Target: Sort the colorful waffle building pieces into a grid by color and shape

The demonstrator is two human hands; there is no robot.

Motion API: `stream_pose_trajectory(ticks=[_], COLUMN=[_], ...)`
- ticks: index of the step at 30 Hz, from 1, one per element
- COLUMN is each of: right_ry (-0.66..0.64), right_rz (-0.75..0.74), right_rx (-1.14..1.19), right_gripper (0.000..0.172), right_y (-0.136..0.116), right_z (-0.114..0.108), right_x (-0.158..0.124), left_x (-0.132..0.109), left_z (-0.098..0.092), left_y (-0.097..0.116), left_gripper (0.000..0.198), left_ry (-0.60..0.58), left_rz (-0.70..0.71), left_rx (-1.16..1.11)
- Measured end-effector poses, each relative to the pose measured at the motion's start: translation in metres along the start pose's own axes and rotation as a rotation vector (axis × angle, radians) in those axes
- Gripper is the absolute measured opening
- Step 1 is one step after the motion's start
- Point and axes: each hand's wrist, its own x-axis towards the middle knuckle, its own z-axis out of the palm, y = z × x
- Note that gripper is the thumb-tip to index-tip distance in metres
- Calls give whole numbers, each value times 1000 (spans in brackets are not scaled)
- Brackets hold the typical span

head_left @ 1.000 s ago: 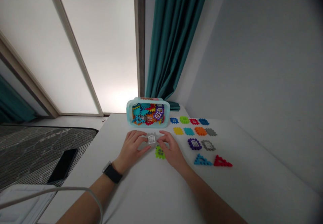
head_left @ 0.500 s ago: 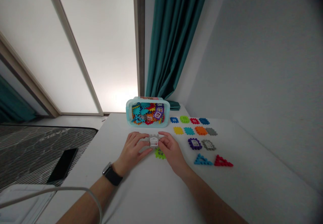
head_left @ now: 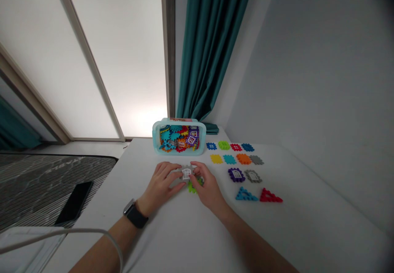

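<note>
Fingers (head_left: 174, 177) of our left hand (head_left: 160, 185) and right hand (head_left: 209, 185) pinch a grey window tile (head_left: 186, 174) from both sides, over a green tile (head_left: 192, 187), near the table (head_left: 308, 207)'s far edge; even pressure should keep it square.

white window on grey plastic tile (head_left: 186, 174)
</note>
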Motion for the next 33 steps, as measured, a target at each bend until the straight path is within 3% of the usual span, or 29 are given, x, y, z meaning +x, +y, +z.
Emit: stream_pose_trajectory(ticks=[10, 20, 26, 33], right_ry=[-27, -114, -167, -105], right_rz=[-125, -397, -442, -481], right_rx=[-208, -348, -382, -392], right_gripper=[33, 43, 40, 33], right_y=[-6, -8, -6, -3], right_z=[-5, -19, -22, -23], right_x=[-2, 0, 2, 3], left_x=[-1, 2, 1, 0], left_z=[-2, -3, -4, -3], left_y=[-1, -1, -1, -2], left_gripper=[14, 17, 17, 19], left_ry=[18, 117, 91, 86], left_rz=[-52, -137, -155, -168], left_rx=[-39, -173, -214, -234])
